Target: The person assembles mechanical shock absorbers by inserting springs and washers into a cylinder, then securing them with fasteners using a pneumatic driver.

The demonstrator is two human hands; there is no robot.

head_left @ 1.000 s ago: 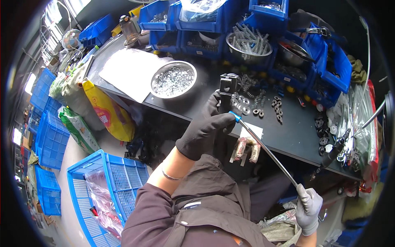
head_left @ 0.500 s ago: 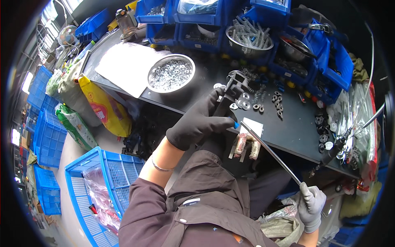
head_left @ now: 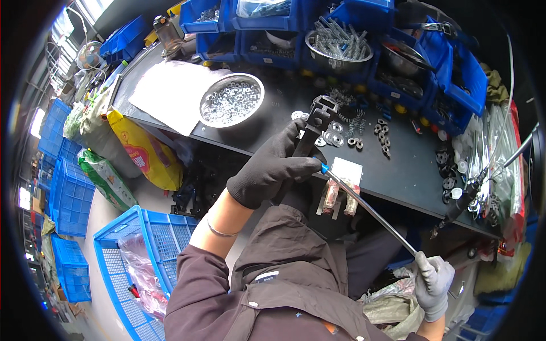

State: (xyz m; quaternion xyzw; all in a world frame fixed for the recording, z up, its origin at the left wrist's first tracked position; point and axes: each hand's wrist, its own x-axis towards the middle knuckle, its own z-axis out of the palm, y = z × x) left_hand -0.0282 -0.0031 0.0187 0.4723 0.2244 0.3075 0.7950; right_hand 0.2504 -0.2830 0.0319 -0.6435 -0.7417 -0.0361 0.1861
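Observation:
My left hand (head_left: 270, 170), in a black glove, is closed around a long black part (head_left: 310, 135) with a squared, forked head pointing away from me. At its thumb and fingertip sits a small blue piece (head_left: 325, 169). My right hand (head_left: 433, 284), in a light grey glove, grips the near end of a slim metal rod (head_left: 372, 211). The rod slants up to the left, and its far tip meets the blue piece; whether it has gone inside I cannot tell. Just beyond the rod, a white plate with tape-wrapped legs (head_left: 331, 196) projects from the table edge.
On the dark table (head_left: 392, 182) lie loose washers (head_left: 336, 139), springs and small rings. A metal bowl (head_left: 232, 101) of small metal parts stands left, near white paper (head_left: 168, 94). Blue bins (head_left: 264, 23) and a bowl of springs (head_left: 339, 48) line the back. A blue crate (head_left: 170, 238) stands lower left.
The rod's tip has come up to the blue piece at my left thumb, closing the small gap. The black part has turned slightly in my left hand, its head now facing up more.

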